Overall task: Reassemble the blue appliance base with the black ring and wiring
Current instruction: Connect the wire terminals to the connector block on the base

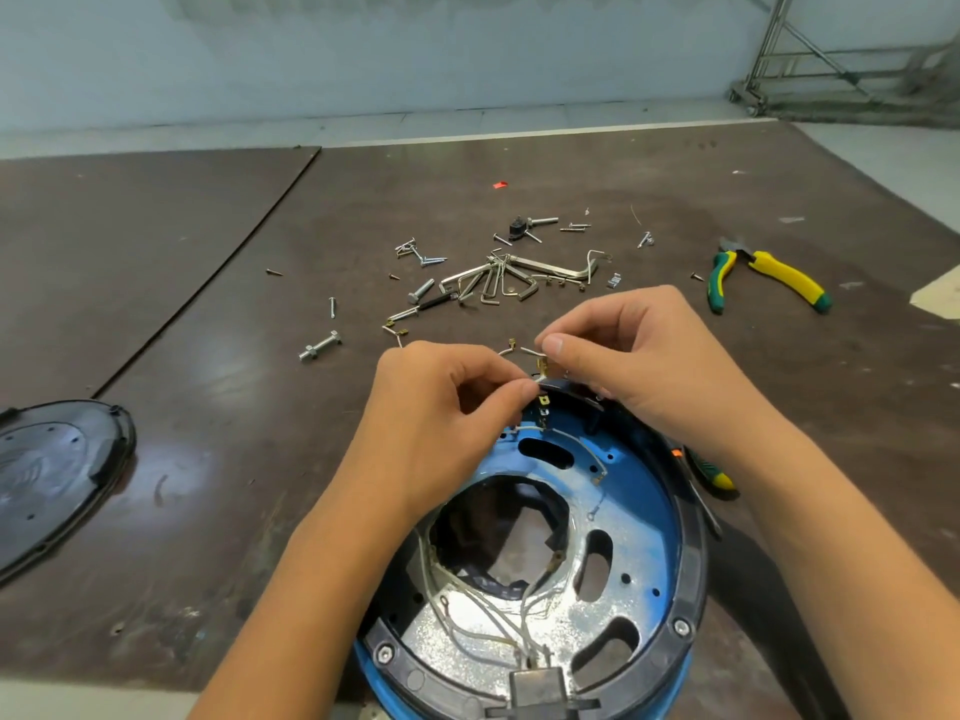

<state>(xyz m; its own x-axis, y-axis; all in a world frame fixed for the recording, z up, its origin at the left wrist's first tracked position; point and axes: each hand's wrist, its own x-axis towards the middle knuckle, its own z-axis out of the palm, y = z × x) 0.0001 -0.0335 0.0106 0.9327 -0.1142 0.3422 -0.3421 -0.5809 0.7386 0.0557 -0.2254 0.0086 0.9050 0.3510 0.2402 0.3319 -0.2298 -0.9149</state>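
blue base [641, 511] and black ring [695, 579] on brown board [208, 304], pale wall [363, 54] beyond; left hand [441, 407], right hand [639, 356] fingertip-tight on wires [531, 350]

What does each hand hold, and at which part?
Left hand pinches a thin white wire near its brass terminal; right hand pinches a second white wire near its end.

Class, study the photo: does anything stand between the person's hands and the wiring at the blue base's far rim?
Nothing visible does. Both the left hand and right hand already pinch the wiring there, just above the black ring.
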